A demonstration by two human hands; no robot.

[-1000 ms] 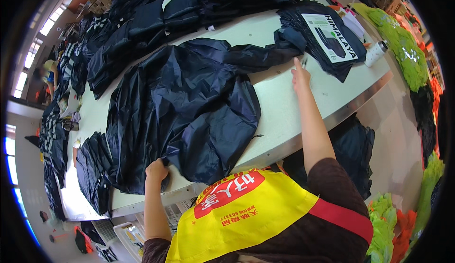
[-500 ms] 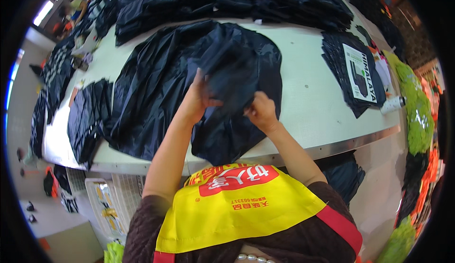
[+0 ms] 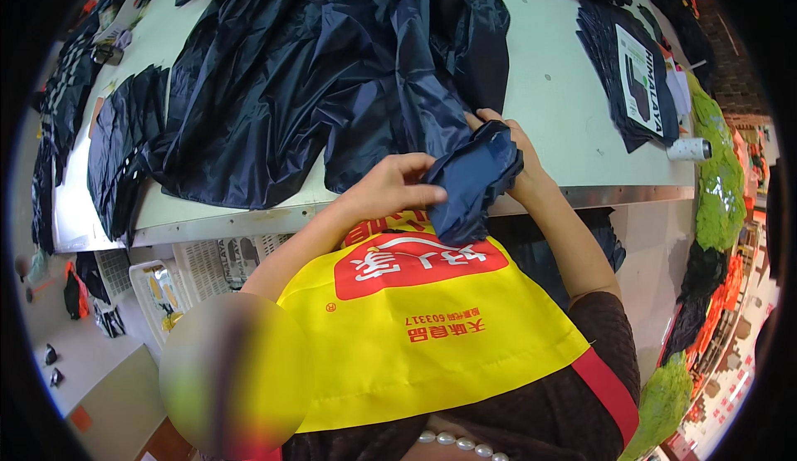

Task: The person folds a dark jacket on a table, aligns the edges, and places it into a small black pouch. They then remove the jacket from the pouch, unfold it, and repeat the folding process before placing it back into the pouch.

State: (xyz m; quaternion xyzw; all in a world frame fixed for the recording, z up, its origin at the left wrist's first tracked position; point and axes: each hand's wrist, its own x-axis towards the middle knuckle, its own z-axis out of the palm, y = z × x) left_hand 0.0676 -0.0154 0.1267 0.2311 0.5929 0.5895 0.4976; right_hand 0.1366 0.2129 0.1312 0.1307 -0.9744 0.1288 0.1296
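A large garment of thin, shiny navy fabric (image 3: 274, 87) lies spread and wrinkled over the table. One part of it, a folded navy flap (image 3: 477, 183), is lifted at the table's near edge, in front of my yellow apron (image 3: 432, 295). My left hand (image 3: 397, 188) pinches the left side of this flap between thumb and fingers. From the right, my right hand (image 3: 519, 158) grips its upper right side; the fabric covers part of that palm and some of its fingers.
A stack of dark pieces with a white printed label (image 3: 638, 79) lies at the right, beside a thread cone (image 3: 689, 149). Folded dark pieces (image 3: 129, 149) lie at the left. White baskets (image 3: 199, 266) stand below the table's metal edge (image 3: 614, 195). Lime-green fabric (image 3: 721, 179) is heaped far right.
Both hands have come nearer to me and to the right, bringing the fabric part to the table's front edge. The view has tipped downward.
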